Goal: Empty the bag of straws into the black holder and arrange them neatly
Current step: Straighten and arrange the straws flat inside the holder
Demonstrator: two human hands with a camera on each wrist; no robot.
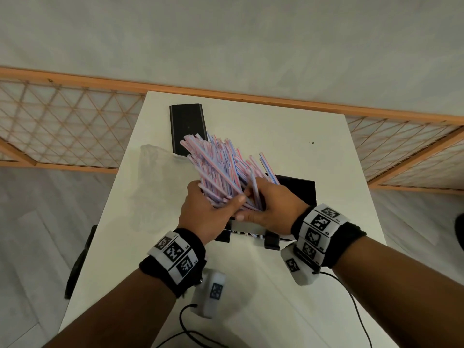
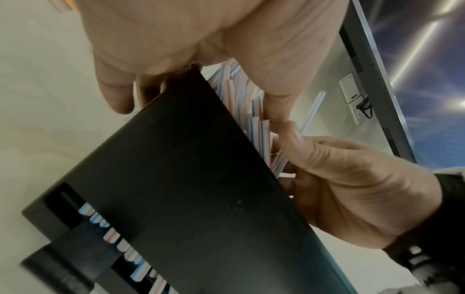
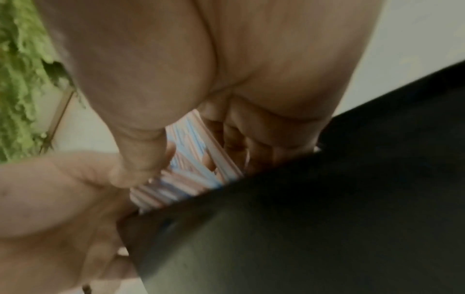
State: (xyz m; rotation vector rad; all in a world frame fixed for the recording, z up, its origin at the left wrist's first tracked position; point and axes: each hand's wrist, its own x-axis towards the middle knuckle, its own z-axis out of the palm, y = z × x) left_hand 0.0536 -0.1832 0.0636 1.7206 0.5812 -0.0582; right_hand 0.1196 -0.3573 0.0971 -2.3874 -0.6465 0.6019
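While the straws (image 1: 221, 167) stand fanned out of the holder (image 1: 298, 188), your two hands close on the bundle from either side, low down near its mouth. Your left hand (image 1: 206, 209) curls round the near side of the bundle, thumb laid across the straws; your right hand (image 1: 273, 204) wraps the other side, fingers hooked in among them, so both are gripping straws. That low grip makes sense: squeezing where the straws enter the box gathers their feet together, while the free tops lean away from you and to the left.

From the left wrist view, striped ends show through the slot (image 2: 118, 238) at the holder's base, so some straws have dropped fully in. The holder sits on the desk (image 1: 251, 126) right before you, partly hidden by your hands. Its black lid (image 1: 188, 128), as I take it, lies flat at the far side, out of the way, and the clear bag (image 1: 153, 167), seemingly empty, is left beside it. Emptying looks done; tidying is what remains. Loosen too quickly and the leaning tops may spill over the rim.
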